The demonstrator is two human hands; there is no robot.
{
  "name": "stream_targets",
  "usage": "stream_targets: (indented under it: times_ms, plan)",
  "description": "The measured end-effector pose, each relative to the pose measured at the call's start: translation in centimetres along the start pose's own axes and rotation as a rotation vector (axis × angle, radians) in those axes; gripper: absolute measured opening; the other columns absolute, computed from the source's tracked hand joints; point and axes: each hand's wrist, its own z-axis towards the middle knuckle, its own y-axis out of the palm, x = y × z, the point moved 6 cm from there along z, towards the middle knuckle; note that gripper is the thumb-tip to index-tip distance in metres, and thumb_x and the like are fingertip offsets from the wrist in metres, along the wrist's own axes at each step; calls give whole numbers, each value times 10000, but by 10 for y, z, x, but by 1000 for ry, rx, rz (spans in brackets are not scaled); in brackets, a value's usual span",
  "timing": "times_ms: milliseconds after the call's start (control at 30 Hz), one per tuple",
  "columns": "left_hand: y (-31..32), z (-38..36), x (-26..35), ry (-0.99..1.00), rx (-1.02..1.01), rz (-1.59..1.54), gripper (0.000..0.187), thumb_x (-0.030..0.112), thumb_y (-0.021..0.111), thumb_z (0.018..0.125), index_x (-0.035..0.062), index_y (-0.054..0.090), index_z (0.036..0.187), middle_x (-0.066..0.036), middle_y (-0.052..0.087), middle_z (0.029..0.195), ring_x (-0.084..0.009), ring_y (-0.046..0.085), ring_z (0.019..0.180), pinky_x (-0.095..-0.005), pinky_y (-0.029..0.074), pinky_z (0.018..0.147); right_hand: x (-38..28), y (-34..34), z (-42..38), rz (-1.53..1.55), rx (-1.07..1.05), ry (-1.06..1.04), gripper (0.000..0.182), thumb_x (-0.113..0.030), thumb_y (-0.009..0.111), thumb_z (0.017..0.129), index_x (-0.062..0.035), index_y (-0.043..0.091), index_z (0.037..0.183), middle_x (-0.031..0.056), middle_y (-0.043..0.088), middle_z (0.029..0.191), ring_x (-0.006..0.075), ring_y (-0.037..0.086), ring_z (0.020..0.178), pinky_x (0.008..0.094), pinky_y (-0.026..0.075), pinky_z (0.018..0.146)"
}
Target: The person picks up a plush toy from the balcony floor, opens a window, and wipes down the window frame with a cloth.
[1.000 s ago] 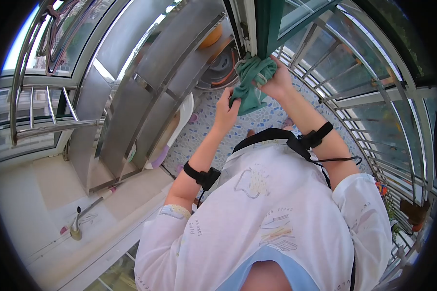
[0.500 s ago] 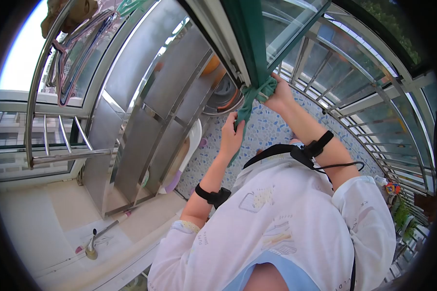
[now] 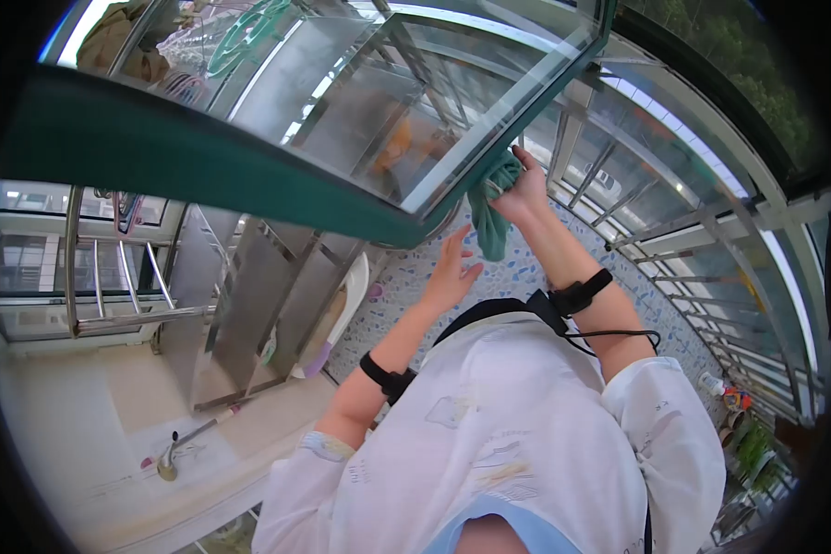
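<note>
A green cloth [image 3: 492, 226] hangs bunched at the lower edge of a green-framed glass window sash [image 3: 415, 222]. My right hand [image 3: 524, 192] grips the cloth against the sash's edge, with its thumb side toward the frame. Just left of the cloth is my left hand [image 3: 450, 272], its fingers apart and holding nothing. Part of the cloth is hidden behind my right fingers.
Metal shelves [image 3: 249, 295] and a white basin [image 3: 342, 309] stand at the left, above a ledge with a faucet [image 3: 167, 466]. Metal railings [image 3: 702, 277] curve along the right, with potted plants [image 3: 757, 452] below. Hangers are at the upper left.
The window sash has swung across the upper left of the view. My left hand has let go of the cloth and opened. My right hand still holds the cloth, which now hangs down.
</note>
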Motion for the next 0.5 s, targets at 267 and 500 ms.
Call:
stream_targets:
  times_ms: [267, 500]
  plan:
    - [18, 51, 54, -88, -80, 82, 697, 86, 638, 884, 116, 273, 1477, -124, 367, 1448, -230, 538, 1143, -357, 509, 857, -118, 16, 34, 30, -143, 19, 471, -271, 374, 864, 39, 552, 1170, 209, 598, 1219, 364, 563, 1147, 517, 377, 1060]
    - [48, 57, 61, -185, -35, 60, 639, 130, 629, 902, 115, 317, 1459, -122, 462, 1399, -240, 554, 1133, -370, 500, 874, -182, 43, 45, 70, -148, 29, 350, -237, 417, 869, -15, 595, 1073, 143, 635, 1160, 324, 568, 1127, 504, 373, 1045]
